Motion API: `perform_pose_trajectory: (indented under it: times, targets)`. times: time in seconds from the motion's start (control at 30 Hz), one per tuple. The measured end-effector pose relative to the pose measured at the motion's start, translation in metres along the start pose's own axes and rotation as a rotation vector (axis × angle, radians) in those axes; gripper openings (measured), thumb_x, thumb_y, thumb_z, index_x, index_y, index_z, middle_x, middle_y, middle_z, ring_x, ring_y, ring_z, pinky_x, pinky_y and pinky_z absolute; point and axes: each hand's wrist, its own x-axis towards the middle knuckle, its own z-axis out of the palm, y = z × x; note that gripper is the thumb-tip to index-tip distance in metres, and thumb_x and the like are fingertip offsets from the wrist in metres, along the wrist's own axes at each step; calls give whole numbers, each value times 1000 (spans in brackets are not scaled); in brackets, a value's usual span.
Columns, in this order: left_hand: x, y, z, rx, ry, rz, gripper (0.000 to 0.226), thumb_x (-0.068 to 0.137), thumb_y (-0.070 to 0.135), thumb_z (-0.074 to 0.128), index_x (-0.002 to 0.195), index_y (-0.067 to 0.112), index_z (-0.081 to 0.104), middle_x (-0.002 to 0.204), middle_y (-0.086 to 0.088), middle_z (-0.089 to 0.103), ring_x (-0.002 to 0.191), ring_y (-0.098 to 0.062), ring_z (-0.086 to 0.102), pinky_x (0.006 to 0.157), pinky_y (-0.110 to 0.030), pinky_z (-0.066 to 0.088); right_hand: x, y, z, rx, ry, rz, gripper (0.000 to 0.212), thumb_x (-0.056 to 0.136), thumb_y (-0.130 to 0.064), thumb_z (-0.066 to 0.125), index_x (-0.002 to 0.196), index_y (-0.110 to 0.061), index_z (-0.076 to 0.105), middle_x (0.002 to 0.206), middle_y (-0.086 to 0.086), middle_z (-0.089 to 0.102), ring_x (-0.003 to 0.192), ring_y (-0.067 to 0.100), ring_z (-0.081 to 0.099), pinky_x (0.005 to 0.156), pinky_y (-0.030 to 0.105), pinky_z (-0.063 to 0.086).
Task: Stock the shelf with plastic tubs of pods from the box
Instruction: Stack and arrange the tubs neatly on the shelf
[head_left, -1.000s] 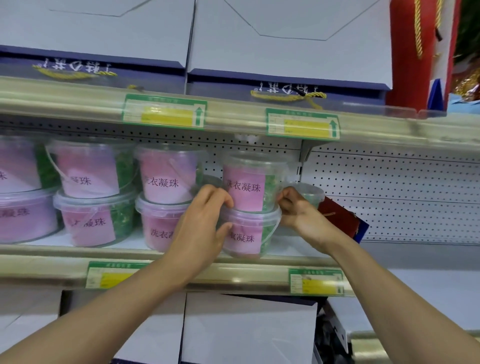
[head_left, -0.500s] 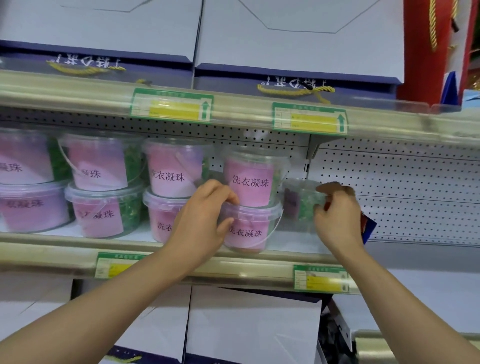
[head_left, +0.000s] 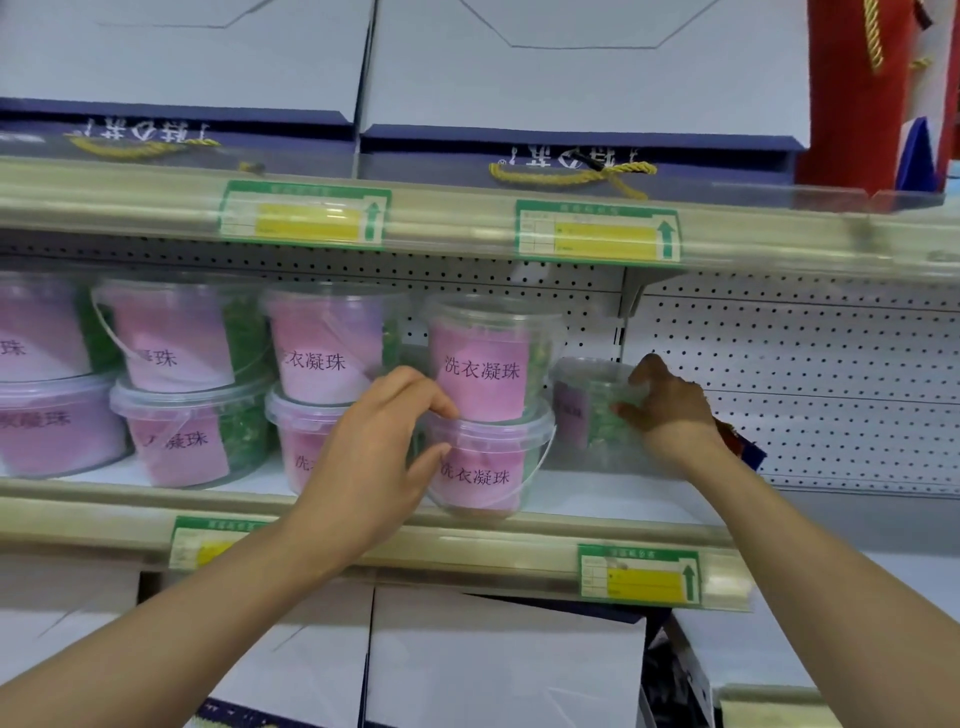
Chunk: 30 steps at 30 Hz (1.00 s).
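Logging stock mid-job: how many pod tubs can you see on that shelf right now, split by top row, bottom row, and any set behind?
Top-row tubs, stacked on others: 4, from the cut-off far-left tub to the rightmost upper tub.
Bottom-row tubs: 4, ending at the front tub under the left hand.
Tub set further back, at the right hand: 1.
Total: 9

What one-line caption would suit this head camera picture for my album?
Left hand steadies a two-high stack of pink-labelled tubs while the right hand grips a single tub further back on the shelf.
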Motion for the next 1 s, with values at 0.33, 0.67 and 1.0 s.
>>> perform_pose_trajectory:
  times: [0.33, 0.67, 1.0]
  targets:
    - [-1, -1, 2, 32, -11, -20, 28, 71, 0, 75, 89, 16, 61, 91, 9, 54, 87, 4, 50, 73, -4, 35, -3, -6, 1, 184, -204, -138, 49, 87, -10, 59, 128, -28, 39, 98, 1, 53, 81, 13, 52, 56, 19, 38]
    - [-1, 0, 2, 46, -30, -28, 30, 70, 1, 76, 89, 18, 60, 92, 11, 54, 86, 4, 49, 74, -4, 35, 4, -23, 21, 230, -226, -145, 33, 93, -34, 55, 122, -21, 45, 127, 7, 55, 117, 25, 53, 94, 39, 45]
    - [0, 1, 1, 18, -29, -47, 29, 73, 4, 75, 89, 22, 59, 93, 15, 52, 86, 2, 50, 74, -7, 37, 0, -36, 25, 221, -277, -189, 32, 99, -20, 45, 130, -18, 36, 132, 9, 53, 119, 26, 51, 81, 27, 40]
